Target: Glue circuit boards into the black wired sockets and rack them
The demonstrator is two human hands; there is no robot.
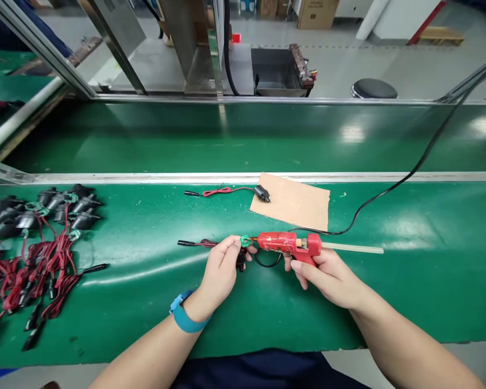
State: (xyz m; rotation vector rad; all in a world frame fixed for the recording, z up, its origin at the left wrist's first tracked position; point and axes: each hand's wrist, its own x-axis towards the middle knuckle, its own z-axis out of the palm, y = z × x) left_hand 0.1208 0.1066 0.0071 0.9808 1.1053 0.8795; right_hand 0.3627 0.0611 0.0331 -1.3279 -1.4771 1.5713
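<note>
My right hand (322, 275) is wrapped round the handle of a red hot glue gun (277, 241), which points left. A pale glue stick (354, 247) juts from its rear. Between the fingers of my left hand (222, 270) is a black part (240, 260) with a small green ring-shaped piece (245, 241) on top. The gun's nozzle tip meets or nearly meets the green piece; I cannot tell which. From the held part a red and black cable with a black plug (186, 243) runs left. My fingers hide much of the black part.
Beyond my hands, another black part (262, 193) with a red cable lies on a cardboard piece (297, 202). Several similar parts (28, 219) with tangled red cables (36, 259) are heaped at left. A black power cord (389, 189) crosses the green bench (409, 302). A metal rail (166, 178) runs behind.
</note>
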